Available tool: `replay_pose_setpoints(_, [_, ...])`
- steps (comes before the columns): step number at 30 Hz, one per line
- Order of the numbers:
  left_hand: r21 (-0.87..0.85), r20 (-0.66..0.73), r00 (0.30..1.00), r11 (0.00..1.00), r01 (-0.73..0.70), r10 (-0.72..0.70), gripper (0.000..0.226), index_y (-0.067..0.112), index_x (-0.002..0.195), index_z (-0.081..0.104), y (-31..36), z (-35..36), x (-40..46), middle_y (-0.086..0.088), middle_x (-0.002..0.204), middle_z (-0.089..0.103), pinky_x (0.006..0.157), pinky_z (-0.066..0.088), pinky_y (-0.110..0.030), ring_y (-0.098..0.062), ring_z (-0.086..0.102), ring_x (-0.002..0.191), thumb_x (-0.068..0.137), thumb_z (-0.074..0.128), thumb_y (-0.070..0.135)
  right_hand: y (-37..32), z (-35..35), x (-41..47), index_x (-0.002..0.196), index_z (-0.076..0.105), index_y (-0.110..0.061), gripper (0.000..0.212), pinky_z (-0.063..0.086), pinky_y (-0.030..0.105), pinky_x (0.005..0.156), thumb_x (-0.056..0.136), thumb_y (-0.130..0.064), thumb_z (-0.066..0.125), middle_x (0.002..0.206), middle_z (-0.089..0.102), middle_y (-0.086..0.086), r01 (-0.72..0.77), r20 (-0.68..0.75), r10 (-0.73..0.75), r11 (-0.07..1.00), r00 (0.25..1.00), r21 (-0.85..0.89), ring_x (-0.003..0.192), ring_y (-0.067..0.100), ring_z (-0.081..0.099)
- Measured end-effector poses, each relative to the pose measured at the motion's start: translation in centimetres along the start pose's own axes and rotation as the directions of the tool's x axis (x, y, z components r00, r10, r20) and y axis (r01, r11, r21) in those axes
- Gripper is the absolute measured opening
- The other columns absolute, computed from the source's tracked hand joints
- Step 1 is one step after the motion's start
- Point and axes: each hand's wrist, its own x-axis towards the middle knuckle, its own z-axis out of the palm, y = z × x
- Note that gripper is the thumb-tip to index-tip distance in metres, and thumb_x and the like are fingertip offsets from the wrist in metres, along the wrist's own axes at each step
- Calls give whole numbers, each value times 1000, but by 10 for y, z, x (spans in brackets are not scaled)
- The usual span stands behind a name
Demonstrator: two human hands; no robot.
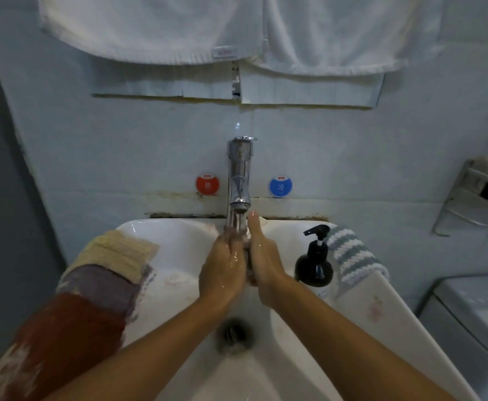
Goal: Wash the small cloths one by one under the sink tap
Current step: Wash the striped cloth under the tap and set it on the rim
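Water runs from the chrome tap (238, 175) onto my two hands, which are pressed palm to palm above the white sink (176, 241). My left hand (222, 270) is wet, with its fingers straight under the stream. My right hand (263, 260) lies flat against it, fingertips pointing at the spout. No cloth shows between the palms. On the left rim lie a cream cloth (121, 253), a purple cloth (104, 287) and a red cloth (63, 337). A blue-and-white striped cloth (350, 256) and a pale flowered cloth (376, 305) lie on the right rim.
A black pump bottle (314, 264) stands on the right rim close to my right wrist. The drain (234, 334) sits below my forearms. White towels (156, 30) hang above the tap. A metal wall rack (474, 198) is at the right.
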Motion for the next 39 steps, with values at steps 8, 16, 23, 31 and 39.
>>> replay_pose_setpoints(8, [-419,72,932,837,352,-356,36,14,121,45,12,5,-4,-16,104,63,63,50,-35,-25,61,83,102,31,42,-5,-8,2,101,65,-10,30,51,28,66,98,-37,55,92,71,9,-37,-27,38,999,999,28,80,18,65])
replay_pose_setpoints(16, [-314,-65,996,949,32,-55,20,24,99,50,1,7,5,2,83,59,75,49,-26,-16,63,85,104,36,38,13,13,3,104,65,-13,30,57,31,80,106,-33,43,96,70,5,219,14,-222,948,975,-233,89,17,68])
replay_pose_setpoints(23, [-150,-92,993,987,58,-72,29,21,74,46,2,-2,4,2,70,52,58,40,-23,-13,51,65,102,44,15,17,13,5,92,64,-10,30,55,27,68,107,-22,41,88,70,9,210,-23,-230,922,973,-326,76,16,65])
replay_pose_setpoints(31, [-65,-39,998,996,53,-56,13,18,99,45,0,-1,3,5,78,54,60,40,-24,-9,53,70,104,37,26,21,14,7,86,60,-13,26,57,37,83,105,-25,45,91,66,7,188,-43,-219,911,975,-368,86,21,65])
replay_pose_setpoints(39, [-14,-35,992,993,-120,119,12,26,109,47,3,1,-2,13,84,58,68,47,-19,-5,61,80,104,36,30,18,9,6,97,65,-15,30,53,15,62,106,-33,43,89,71,6,191,-51,-206,958,977,-215,75,7,66])
